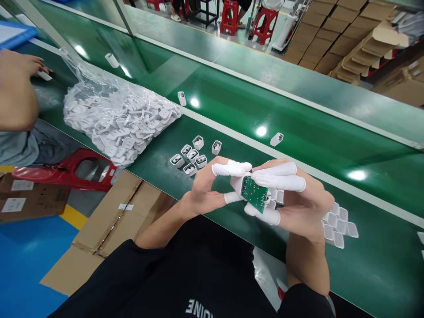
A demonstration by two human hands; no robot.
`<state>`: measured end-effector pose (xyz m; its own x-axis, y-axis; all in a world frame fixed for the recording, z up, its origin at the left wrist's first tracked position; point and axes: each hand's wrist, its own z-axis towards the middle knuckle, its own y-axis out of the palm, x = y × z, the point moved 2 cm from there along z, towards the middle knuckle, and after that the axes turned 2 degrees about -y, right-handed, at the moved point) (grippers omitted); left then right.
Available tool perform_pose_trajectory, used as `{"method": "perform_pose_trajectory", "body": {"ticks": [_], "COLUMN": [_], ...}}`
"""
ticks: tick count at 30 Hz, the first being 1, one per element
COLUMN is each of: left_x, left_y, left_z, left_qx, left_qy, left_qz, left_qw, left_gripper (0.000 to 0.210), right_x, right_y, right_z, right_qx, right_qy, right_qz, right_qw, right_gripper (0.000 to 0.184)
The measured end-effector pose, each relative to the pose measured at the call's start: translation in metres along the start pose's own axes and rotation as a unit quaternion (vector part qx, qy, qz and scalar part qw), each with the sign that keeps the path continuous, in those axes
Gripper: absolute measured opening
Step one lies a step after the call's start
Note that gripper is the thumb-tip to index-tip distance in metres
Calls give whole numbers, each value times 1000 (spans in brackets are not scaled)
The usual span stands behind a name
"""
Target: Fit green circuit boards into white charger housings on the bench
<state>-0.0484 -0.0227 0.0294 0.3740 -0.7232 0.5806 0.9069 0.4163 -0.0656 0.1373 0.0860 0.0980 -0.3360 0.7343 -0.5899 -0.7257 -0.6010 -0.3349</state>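
Observation:
Between white-capped fingertips, my left hand (212, 183) grips a small white plastic housing (236, 183). A green circuit board (254, 193) is pinched in my right hand (294, 198), with finger cots on its thumb and fingers. The board's left end meets the mouth of the housing, and most of its length is outside. To the left on the bench stand several white housings (192, 154) with parts visible inside them. Past my right hand is a cluster of hollow white housings (338, 224); more of them show partly behind the right fingers.
A clear bag of white plastic pieces (122, 119) lies on the bench at left. Beyond the white strip, single housings (277, 139) rest on the green belt (228, 106). At far left is another person's hand (29, 64). A red stool (79, 170) and cardboard (115, 221) are below.

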Motion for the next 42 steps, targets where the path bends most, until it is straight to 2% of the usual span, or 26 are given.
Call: {"method": "perform_pose_trajectory", "body": {"ticks": [24, 42], "left_x": [-4, -5], "left_y": [0, 0], "left_z": [-6, -5], "left_qx": [-9, -2], "left_qy": [-20, -14], "left_qz": [0, 8], "left_qw": [1000, 1000], "left_gripper": [87, 86], "right_x": [2, 2], "right_y": [-1, 0], "right_z": [-1, 2], "right_qx": [-18, -22], "right_qy": [-10, -5], "right_qz": [-10, -9], "right_qw": [1000, 1000], "right_gripper": [74, 65]}}
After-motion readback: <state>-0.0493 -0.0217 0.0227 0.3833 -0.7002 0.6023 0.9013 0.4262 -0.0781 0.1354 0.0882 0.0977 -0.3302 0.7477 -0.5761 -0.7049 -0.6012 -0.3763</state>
